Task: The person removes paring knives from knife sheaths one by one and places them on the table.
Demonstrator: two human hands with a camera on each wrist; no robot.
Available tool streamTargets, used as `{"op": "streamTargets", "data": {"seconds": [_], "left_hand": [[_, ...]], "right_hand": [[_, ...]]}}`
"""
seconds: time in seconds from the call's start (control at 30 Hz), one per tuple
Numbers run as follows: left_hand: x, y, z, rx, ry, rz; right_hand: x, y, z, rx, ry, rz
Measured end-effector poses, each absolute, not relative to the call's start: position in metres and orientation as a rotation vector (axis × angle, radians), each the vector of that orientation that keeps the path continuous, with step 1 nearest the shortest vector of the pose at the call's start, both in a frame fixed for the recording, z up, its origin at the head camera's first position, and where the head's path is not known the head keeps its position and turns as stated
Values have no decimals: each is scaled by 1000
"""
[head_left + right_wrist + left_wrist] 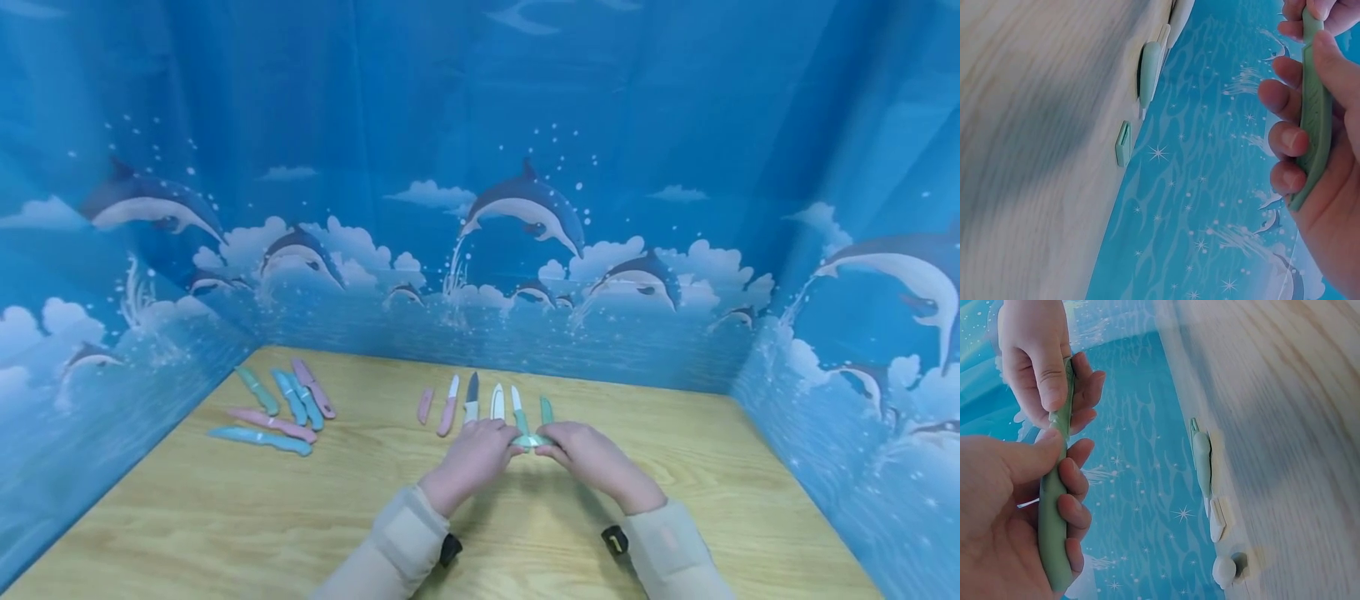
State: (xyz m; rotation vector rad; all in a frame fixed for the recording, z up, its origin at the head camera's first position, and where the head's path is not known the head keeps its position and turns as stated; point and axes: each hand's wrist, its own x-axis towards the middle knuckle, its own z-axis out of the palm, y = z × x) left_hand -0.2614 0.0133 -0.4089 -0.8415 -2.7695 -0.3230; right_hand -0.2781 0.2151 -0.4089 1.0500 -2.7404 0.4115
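Both hands meet over the middle of the wooden table (225, 517) and hold one green knife (531, 440) between them. My left hand (510, 446) wraps its fingers round one end of the green knife (1050, 525). My right hand (551, 448) grips the other end (1313, 106) with thumb and curled fingers. No bare blade shows on the held knife; it looks sheathed. In the left wrist view my left hand (1054, 487) is at the bottom left and my right hand (1060, 387) is above it.
Just beyond the hands lies a row: a pink sheath (425, 406), a pink-handled knife (448, 406), a dark-bladed knife (472, 398), a white blade (497, 402), a green-handled knife (519, 410), a green sheath (546, 410). Several sheathed knives (288, 396) lie at the back left. Dolphin-print walls (480, 250) enclose three sides.
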Motion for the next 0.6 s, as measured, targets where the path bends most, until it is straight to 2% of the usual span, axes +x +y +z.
{"op": "streamTargets", "data": {"seconds": [0.6], "left_hand": [[-263,12,-409,-836,-2776,-374]], "right_hand": [[-277,219,-406,1075,-2733,455]]}}
